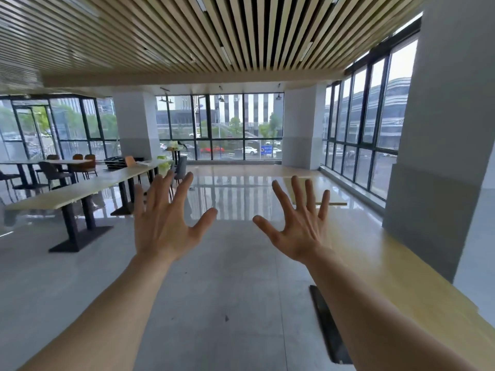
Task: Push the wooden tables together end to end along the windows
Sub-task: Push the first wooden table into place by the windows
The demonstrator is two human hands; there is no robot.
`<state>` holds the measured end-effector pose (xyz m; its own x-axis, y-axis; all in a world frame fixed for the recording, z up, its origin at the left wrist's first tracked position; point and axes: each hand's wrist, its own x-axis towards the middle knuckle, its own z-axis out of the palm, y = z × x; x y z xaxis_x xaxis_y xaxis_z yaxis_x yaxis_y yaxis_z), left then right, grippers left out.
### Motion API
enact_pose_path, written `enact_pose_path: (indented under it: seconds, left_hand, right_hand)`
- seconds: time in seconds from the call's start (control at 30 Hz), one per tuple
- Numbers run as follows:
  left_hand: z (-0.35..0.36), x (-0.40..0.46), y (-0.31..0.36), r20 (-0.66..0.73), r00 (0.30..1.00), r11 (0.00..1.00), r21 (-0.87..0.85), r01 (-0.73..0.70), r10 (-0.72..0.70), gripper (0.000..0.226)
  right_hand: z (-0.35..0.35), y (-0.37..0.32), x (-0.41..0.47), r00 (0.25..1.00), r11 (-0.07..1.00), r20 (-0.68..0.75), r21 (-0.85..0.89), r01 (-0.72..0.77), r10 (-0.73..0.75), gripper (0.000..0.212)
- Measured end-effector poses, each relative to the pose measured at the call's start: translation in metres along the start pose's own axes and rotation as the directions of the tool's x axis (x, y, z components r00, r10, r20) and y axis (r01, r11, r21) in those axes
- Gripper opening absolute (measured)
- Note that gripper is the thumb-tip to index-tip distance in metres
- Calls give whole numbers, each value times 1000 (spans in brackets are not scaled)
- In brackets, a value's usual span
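Observation:
My left hand [166,223] and my right hand [300,226] are raised in front of me, fingers spread, holding nothing. A long light wooden table [401,269] runs along the right side beside the pillar, my right forearm crossing over it. Beyond it another wooden table [334,195] stands by the right windows [367,124], partly hidden behind my right hand. I cannot tell if the two tops touch. A black table foot [328,325] lies on the floor under the near table.
A grey pillar [439,145] stands close on the right. On the left, a row of light tables on black legs [88,188] and several chairs [53,170]. Glossy open floor [230,263] stretches ahead to the far windows.

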<state>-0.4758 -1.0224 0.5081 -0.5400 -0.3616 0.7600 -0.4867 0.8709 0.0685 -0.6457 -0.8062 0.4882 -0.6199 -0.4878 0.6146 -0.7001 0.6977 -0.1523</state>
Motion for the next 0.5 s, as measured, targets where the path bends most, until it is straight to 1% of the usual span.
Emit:
enact_pose_path:
  seconds: [0.1, 0.23, 0.4, 0.5]
  left_hand:
    - [60, 65, -14, -5, 1000, 1000, 2, -14, 14, 92]
    - [145, 147, -36, -61, 998, 999, -46, -7, 4, 90]
    - [284, 239, -72, -75, 997, 999, -49, -21, 17, 92]
    - [372, 305, -97, -54, 998, 997, -68, -29, 25, 92]
  right_hand:
    - [46, 7, 78, 1000, 1000, 3, 4, -6, 6, 100]
    - [113, 16, 168, 1000, 1000, 1, -22, 3, -3, 100]
    - [222, 28, 281, 1000, 998, 9, -64, 9, -9, 98]
    - [286, 35, 362, 1000, 995, 22, -95, 0, 2, 97]
